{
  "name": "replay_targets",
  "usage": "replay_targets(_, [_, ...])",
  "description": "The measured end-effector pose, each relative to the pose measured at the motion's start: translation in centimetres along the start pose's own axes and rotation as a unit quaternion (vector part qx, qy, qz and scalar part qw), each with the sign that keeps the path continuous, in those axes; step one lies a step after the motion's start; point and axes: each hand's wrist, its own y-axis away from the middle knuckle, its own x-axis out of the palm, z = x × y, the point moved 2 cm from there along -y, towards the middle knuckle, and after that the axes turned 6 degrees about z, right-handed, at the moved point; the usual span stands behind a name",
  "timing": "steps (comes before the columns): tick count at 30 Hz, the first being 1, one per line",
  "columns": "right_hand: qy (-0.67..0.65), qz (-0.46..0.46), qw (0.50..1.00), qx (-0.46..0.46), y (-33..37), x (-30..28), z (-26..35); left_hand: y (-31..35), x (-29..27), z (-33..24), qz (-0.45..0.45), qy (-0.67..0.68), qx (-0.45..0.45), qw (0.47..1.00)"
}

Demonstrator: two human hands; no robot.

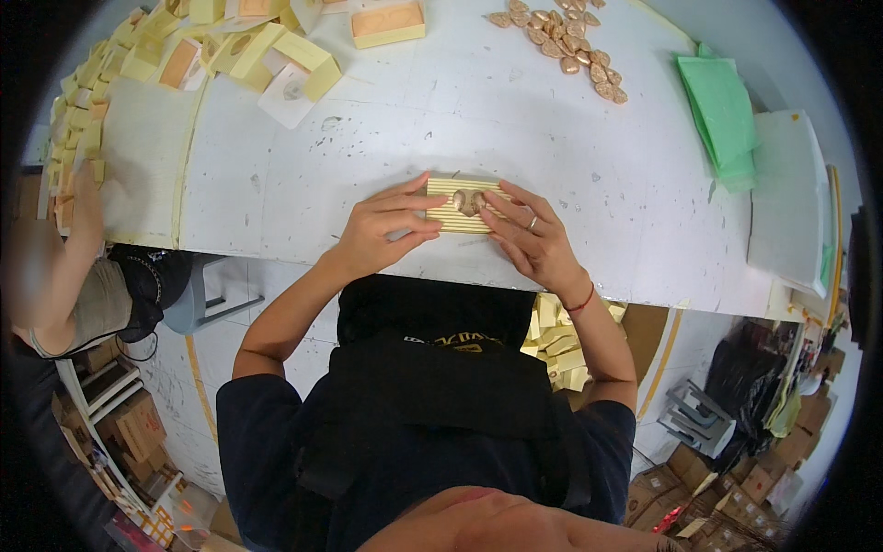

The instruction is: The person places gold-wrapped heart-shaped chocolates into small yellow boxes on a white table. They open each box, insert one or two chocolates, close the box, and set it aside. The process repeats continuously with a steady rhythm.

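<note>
A small box with a yellow and cream striped top [444,221] lies on the white table near its front edge. On the middle of its top sits a shiny gold heart-shaped piece [468,202]. My left hand [386,224] grips the box's left end, fingers on its far side and top, thumb at the near side. My right hand [536,237], with a ring on one finger, is closed around the right end. Its fingertips touch the right side of the heart piece.
Open yellow boxes [248,55] crowd the far left of the table [303,184]. Several gold heart-shaped pieces [572,41] lie far right, near a green plastic bag [717,115]. A carton of yellow boxes [558,342] stands below the edge. A co-worker's arm [83,221] reaches in at left.
</note>
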Motion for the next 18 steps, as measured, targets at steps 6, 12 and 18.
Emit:
replay_targets(6, [0.112, 0.048, 0.993, -0.007, 0.1, -0.7, 1.7, -0.5, -0.8, -1.6, -0.002, -0.220, 0.117, 0.968])
replay_targets(12, [-0.011, 0.017, 0.999, -0.042, -4.4, -1.3, 3.5, -1.8, -1.6, -0.1, 0.068, -0.065, 0.050, 0.994])
replay_targets(18, [0.014, 0.067, 0.997, 0.036, -0.4, -3.2, 3.5, -13.5, -10.3, 7.0, -0.263, -0.010, -0.108, 0.959])
